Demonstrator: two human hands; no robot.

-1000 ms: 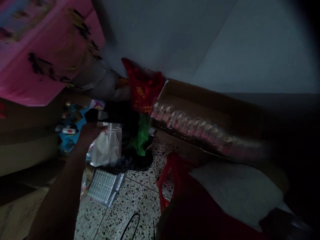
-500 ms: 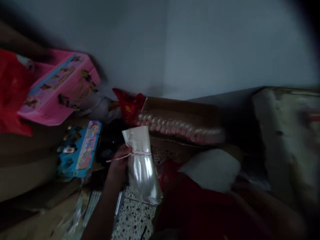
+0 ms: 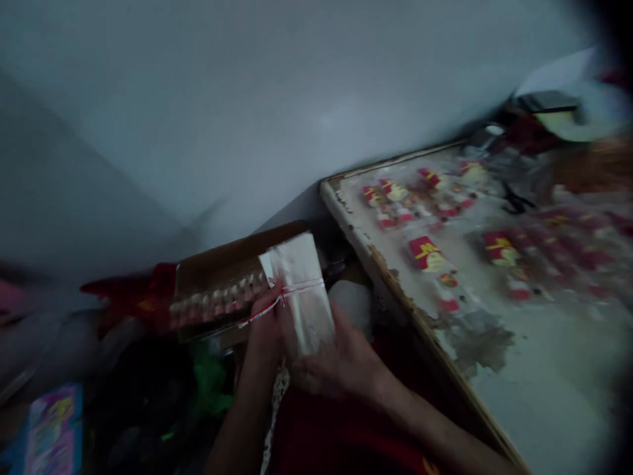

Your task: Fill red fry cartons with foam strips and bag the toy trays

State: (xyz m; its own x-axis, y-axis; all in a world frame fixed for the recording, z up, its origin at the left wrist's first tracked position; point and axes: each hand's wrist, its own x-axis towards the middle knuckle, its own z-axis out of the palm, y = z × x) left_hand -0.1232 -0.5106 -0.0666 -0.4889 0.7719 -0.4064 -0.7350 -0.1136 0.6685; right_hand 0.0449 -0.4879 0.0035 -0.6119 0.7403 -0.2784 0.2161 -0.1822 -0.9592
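Note:
A bundle of clear plastic bags, tied round with a red-and-white string, is held upright in front of me. My left hand grips its left side near the knot of the string, fingers closed. Round the lower right part of the bundle is my right hand, its fingers partly blurred and wrapped about the plastic. Behind the bundle stands an open cardboard box with a row of small white-capped bottles.
To the right, a worn table bears several small packs with red-and-yellow cards. A red bag lies left of the box. Lower left are a blue box and a green bag. A pale wall rises behind.
The view has swung right, bringing the table with the packs into sight. My right hand has come up and taken hold of the bundle, which the left hand held alone before.

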